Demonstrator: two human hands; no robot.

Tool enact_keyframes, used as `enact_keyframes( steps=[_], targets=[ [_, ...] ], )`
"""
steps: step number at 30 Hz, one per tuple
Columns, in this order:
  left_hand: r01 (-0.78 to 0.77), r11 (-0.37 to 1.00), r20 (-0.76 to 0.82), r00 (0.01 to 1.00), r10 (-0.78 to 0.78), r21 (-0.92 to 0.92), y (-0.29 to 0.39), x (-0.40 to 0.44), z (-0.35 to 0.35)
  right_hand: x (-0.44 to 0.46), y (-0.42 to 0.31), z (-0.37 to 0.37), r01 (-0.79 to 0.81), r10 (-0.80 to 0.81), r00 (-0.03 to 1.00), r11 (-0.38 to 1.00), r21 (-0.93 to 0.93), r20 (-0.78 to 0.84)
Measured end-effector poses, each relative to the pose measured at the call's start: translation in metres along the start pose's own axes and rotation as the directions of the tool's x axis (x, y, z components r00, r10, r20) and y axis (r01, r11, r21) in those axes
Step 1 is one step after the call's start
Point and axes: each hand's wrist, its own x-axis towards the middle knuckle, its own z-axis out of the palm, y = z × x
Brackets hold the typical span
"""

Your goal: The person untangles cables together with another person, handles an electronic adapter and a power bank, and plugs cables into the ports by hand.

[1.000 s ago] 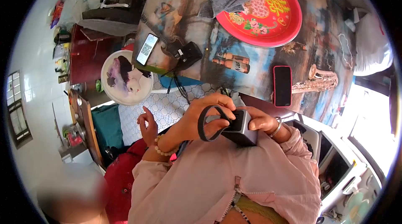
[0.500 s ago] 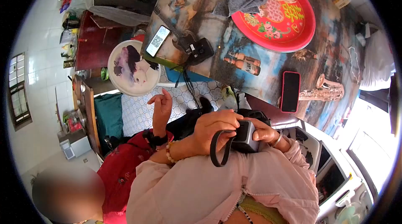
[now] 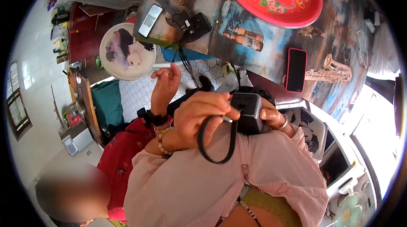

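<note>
In my right hand (image 3: 271, 114), which wears a silver bangle, is a blocky grey-and-black power bank (image 3: 248, 114) with port openings on its top face. My left hand (image 3: 203, 112), above a beaded bracelet, pinches a short looped black cable (image 3: 231, 146). A metal plug (image 3: 227, 119) shows at the cable's end, beside the power bank's top edge and apart from the ports. Where the cable's other end goes is hidden by my left fingers. Both hands are in front of my pink jacket.
Beside me on the left, a co-worker's hand (image 3: 165, 87) is raised, its wrist in a black band. The patterned table (image 3: 271, 68) bears a red-cased phone (image 3: 296, 70), a phone showing a QR code (image 3: 150, 20), a black device (image 3: 198, 25) with cords and a red tray (image 3: 311, 12). A round stool (image 3: 108, 68) stands left.
My left hand has drawn back left from the power bank with the cable, exposing its metal plug and the ports. The table sits higher in view. The co-worker's hand stays raised.
</note>
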Motion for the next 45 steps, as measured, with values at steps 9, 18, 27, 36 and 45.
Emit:
enact_keyframes(
  steps=[9, 18, 27, 36, 45],
  targets=[
    [0.033, 0.975, -0.214, 0.977, 0.015, 0.22, -0.111, 0.026, 0.0, 0.02, -0.062, -0.039, 0.09, -0.203, 0.977, 0.679, -0.729, -0.069],
    [0.332, 0.934, -0.292, 0.913, -0.284, 0.13, -0.233, -0.014, 0.009, 0.084, -0.081, -0.103, -0.077, -0.366, 0.93, -0.136, -0.988, -0.022],
    [0.074, 0.93, -0.096, 0.995, -0.042, 0.359, -0.238, -0.018, 0.031, 0.09, -0.083, -0.124, -0.307, -0.242, 0.945, -0.435, -0.847, -0.219],
    [0.136, 0.961, -0.019, 0.991, -0.136, 0.242, -0.231, -0.015, 0.031, 0.112, -0.037, -0.067, -0.161, -0.433, 0.851, 0.324, -0.932, -0.297],
    [-0.005, 0.923, 0.076, 0.997, -0.026, 0.384, -0.203, -0.006, 0.022, 0.146, 0.012, -0.083, 0.092, -0.39, 0.716, 0.875, -0.476, -0.579]
  ],
)
